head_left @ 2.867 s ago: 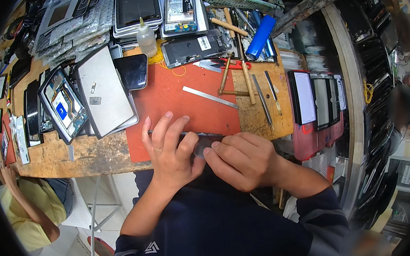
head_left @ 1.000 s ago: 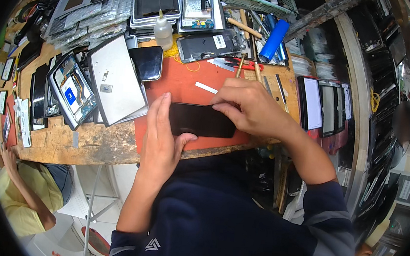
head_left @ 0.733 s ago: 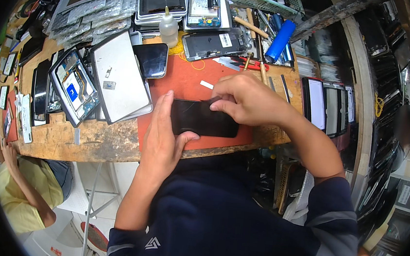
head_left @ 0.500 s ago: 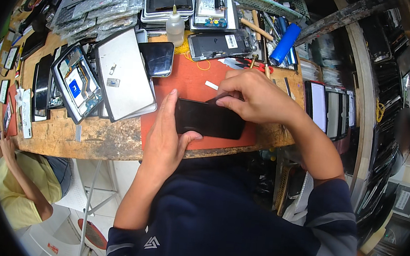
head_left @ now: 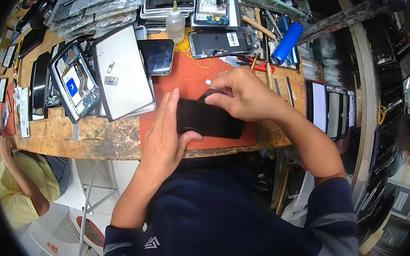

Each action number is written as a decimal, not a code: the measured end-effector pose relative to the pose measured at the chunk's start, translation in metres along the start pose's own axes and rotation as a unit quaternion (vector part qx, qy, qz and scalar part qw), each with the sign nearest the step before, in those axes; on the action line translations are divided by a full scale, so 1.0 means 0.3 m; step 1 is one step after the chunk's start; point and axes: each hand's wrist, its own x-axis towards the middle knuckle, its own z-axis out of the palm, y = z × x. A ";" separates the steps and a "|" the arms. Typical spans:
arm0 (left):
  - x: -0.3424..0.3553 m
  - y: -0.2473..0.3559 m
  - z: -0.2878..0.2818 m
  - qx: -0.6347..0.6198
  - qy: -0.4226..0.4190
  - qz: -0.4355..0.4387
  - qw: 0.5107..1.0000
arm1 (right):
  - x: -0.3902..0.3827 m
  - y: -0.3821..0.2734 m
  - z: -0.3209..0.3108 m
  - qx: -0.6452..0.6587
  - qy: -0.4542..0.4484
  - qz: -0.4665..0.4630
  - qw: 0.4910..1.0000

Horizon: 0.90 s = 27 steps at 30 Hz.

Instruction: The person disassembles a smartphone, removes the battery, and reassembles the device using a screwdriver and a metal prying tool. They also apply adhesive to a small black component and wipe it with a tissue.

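Note:
A black phone point(head_left: 209, 123) lies on the red mat point(head_left: 186, 69) near the bench's front edge. My left hand point(head_left: 160, 138) grips its left end, fingers along that end and thumb at the lower edge. My right hand point(head_left: 239, 93) is over the upper edge, thumb and index finger pinched on a small dark thin piece point(head_left: 203, 95), whose exact nature I cannot make out. Beyond my right hand a small white strip point(head_left: 208, 82) shows, mostly hidden.
Opened devices point(head_left: 72, 80), a white panel point(head_left: 120, 77), a bottle point(head_left: 174, 28) and tools point(head_left: 260, 30) crowd the bench point(head_left: 92, 137). Framed screens point(head_left: 317, 108) stand at the right. Another person in yellow point(head_left: 19, 190) is at the left, hands on a phone.
The phone came up from the front edge onto the mat. My left hand now lies along its left end; my right hand has moved up over the top edge, then slightly leftward along it.

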 end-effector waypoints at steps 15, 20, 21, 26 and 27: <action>0.003 0.006 -0.004 -0.033 0.003 -0.024 0.999 | 0.016 -0.001 0.029 0.056 0.013 0.000 0.998; 0.018 0.011 -0.011 -0.055 -0.026 -0.014 0.998 | 0.000 -0.005 -0.020 -0.025 -0.013 -0.036 0.999; 0.019 0.013 -0.012 -0.055 -0.027 -0.020 0.998 | 0.007 -0.007 -0.022 -0.015 -0.006 -0.038 0.999; 0.023 0.016 -0.016 -0.018 -0.020 -0.004 1.000 | 0.057 -0.012 -0.017 -0.032 -0.010 -0.091 0.995; 0.022 0.016 -0.016 -0.014 -0.016 -0.003 1.000 | 0.067 -0.012 -0.017 -0.044 -0.013 -0.104 0.994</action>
